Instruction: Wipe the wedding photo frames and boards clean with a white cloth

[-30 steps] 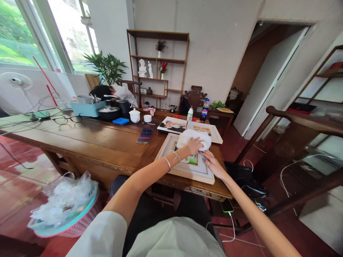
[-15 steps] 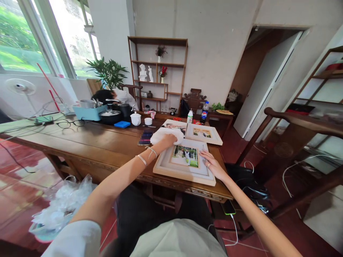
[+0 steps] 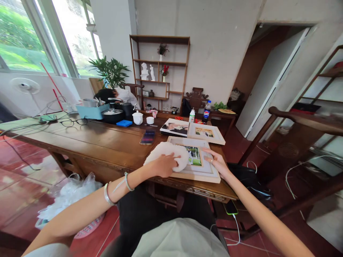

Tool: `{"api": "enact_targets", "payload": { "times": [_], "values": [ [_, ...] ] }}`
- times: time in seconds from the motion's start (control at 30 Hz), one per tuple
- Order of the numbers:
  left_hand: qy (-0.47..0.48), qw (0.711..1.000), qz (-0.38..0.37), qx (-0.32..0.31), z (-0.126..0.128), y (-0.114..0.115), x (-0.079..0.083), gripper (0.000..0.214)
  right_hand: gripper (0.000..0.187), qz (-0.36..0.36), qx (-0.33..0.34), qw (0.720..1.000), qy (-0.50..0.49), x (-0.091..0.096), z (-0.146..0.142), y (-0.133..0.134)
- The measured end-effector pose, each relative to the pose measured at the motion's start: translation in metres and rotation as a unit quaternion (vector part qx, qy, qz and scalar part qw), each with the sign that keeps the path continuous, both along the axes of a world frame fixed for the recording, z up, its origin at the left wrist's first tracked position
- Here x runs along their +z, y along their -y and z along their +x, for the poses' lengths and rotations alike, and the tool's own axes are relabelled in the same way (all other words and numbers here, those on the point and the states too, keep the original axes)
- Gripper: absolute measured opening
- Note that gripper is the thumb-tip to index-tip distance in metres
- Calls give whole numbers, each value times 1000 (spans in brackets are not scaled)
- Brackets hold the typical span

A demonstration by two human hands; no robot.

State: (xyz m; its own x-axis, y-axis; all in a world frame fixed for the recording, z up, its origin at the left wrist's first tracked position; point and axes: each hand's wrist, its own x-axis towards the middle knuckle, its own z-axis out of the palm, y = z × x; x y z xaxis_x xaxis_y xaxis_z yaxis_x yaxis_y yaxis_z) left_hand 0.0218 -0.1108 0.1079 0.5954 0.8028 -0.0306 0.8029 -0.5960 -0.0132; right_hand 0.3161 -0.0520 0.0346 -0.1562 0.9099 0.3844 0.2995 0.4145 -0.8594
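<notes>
In the head view, the left hand (image 3: 164, 167) lies on a thick white cloth (image 3: 158, 151), fingers curved over it; I cannot tell whether that grip pinches the pile or only presses it down; the right hand (image 3: 219, 162) is unclenched, its fingers stretched along the right side of the near picture frame (image 3: 205, 177), touching it. The frame lies flat at the front of the tabletop (image 3: 115, 142); the cloth covers its left part, hides some of the photograph (image 3: 197, 159) and reaches past the left edge.

For a good stroke, I would keep the pressure light and even over the face; the right hand should brace the frame so that it does not slide; the cloth wants turning into the corners, where a stepped border may keep dust.

The cloth looks plush and soft, bunched into a rounded pad; the frame is rectangular and pale, wood-like at its outer edge, with a whitish inset and tan edging about the photograph; the tabletop is dark brown wood, slightly glossy.
</notes>
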Motion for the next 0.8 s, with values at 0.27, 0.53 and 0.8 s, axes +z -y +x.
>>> {"api": "enact_targets", "payload": {
  "times": [0.27, 0.53, 0.8],
  "values": [
    [-16, 999, -34, 15, 19, -3, -4, 38, 43, 66, 32, 993, 93, -3, 4, -4],
    [3, 993, 84, 83, 21, -86, -16, 36, 40, 98, 51, 985, 131, -9, 7, -7],
    [-55, 993, 93, 52, 29, -80, -10, 39, 40, 107, 33, 987, 119, -15, 10, -8]
  ]
}}
